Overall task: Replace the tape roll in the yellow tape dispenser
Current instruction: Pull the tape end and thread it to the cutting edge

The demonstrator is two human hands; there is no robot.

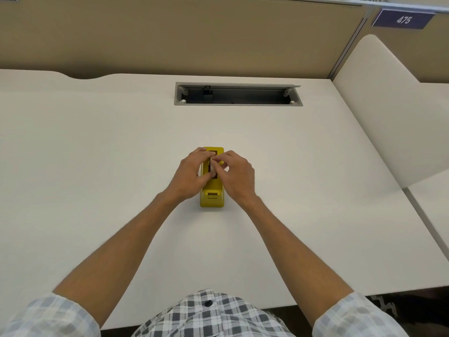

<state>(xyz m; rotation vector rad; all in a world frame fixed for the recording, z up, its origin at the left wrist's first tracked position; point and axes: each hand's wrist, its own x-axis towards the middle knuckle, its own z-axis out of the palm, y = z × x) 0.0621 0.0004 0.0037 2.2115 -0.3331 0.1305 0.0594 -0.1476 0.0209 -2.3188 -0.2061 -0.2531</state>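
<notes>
Both hands are over the yellow tape dispenser (pixel 211 190), which stands near the middle of the white desk (pixel 97 154), its long axis running away from the person and its cutter end nearest them.

The left hand (pixel 192 175) comes in from the left side with its fingers curled. Its fingertips reach over the top of the dispenser near the far end, and its thumb presses toward the dark central well from the near side. The right hand (pixel 237 173) mirrors it from the right, fingers bent and drawn together into a pinch just above the well. The fingertips of the two hands meet there, touching or nearly so. Between them shows a small pale shape, partly hidden (it may be the tape roll or its core, but I cannot tell which). Whether either hand truly grips it, or only rests on it, I cannot tell. Neither hand is spread flat; both are half-closed around the same spot.

The dispenser's near end is uncovered, showing a small slotted recess in the yellow body.

On writing: a dark blue sign (pixel 403 19) on the beige partition at upper right reads "475" in pale italic digits. No lettering can be read on the dispenser.

Farther back, a grey cable tray (pixel 238 103) is sunk into the desk, its lid open. The person's checked sleeves are rolled up.
</notes>
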